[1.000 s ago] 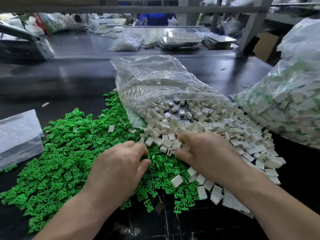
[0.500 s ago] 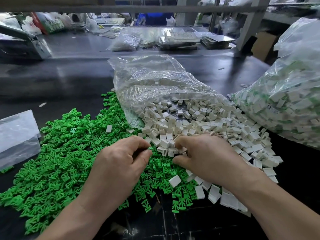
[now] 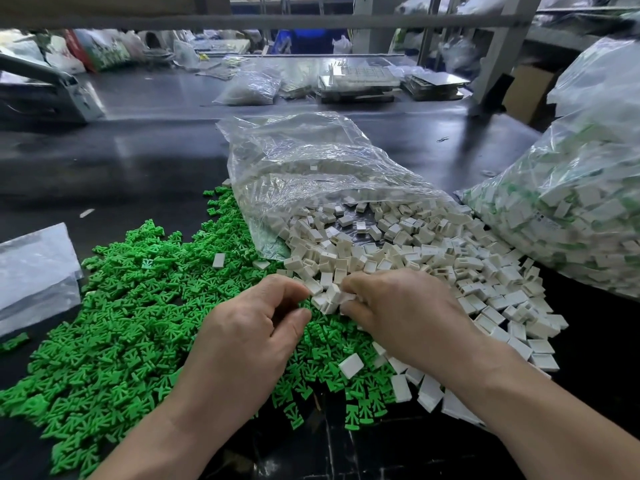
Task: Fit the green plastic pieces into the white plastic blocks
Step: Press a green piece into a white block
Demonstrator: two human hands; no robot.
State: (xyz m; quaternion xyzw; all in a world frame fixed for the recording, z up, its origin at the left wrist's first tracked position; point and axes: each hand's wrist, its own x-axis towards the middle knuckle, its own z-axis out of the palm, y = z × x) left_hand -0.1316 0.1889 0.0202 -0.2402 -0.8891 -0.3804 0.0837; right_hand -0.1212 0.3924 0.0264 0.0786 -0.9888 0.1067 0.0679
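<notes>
A wide heap of small green plastic pieces (image 3: 131,327) covers the dark table on the left. White plastic blocks (image 3: 415,258) spill from an open clear bag (image 3: 311,168) in the middle. My left hand (image 3: 249,344) hovers over the green heap's right edge with fingers curled, thumb and forefinger pinching a green piece that is mostly hidden. My right hand (image 3: 398,317) rests at the near edge of the white pile, its fingertips and thumb curled round a white block (image 3: 341,296). The two hands' fingertips are close together.
A big clear bag of assembled white-and-green blocks (image 3: 571,209) stands at the right. A flat plastic bag (image 3: 34,271) lies at the left. Smaller bags and metal trays (image 3: 356,84) sit at the table's far side, under a shelf rail (image 3: 311,20).
Both hands drew slightly toward each other and curled their fingers. The right hand went from lying flat on the white pile to pinching a block; the left thumb and forefinger closed.
</notes>
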